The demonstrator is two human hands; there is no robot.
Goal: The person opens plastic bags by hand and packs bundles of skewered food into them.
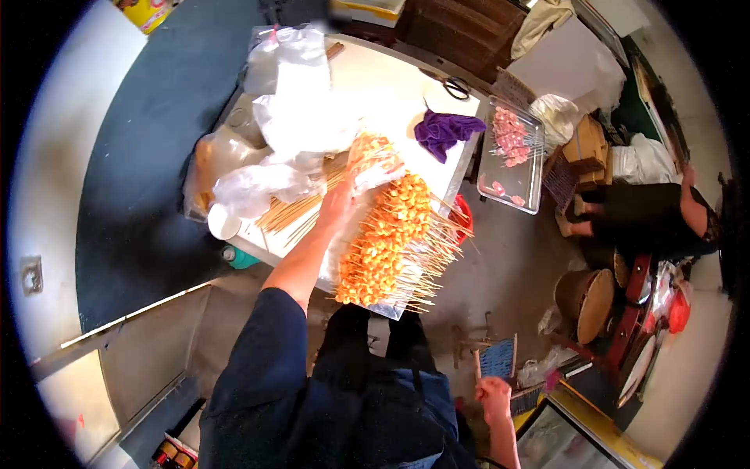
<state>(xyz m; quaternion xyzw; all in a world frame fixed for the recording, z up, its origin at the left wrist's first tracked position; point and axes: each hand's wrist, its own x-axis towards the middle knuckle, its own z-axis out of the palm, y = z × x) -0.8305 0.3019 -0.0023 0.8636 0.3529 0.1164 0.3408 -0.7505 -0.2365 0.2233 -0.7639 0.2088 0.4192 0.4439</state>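
My left hand [341, 202] reaches over the white table [383, 74] to a clear plastic bag of orange pieces [373, 155]; its fingers are blurred against the bag, so their grip cannot be made out. Just right of it, a long pile of skewered orange pieces [383, 242] lies on a plastic-covered tray, with the sticks pointing right. Bare wooden sticks [293, 215] lie under and left of my left wrist. Away from the table, at the lower right, my right hand [494, 395] hangs with curled fingers, and what it holds, if anything, is hidden.
A purple cloth [445, 134] and black scissors [456, 87] lie on the table's right side. Beyond is a metal tray [512, 156] with skewered pink meat. Plastic bags [301, 86] and a white cup [223, 222] sit left. Another person [648, 219] is at the far right.
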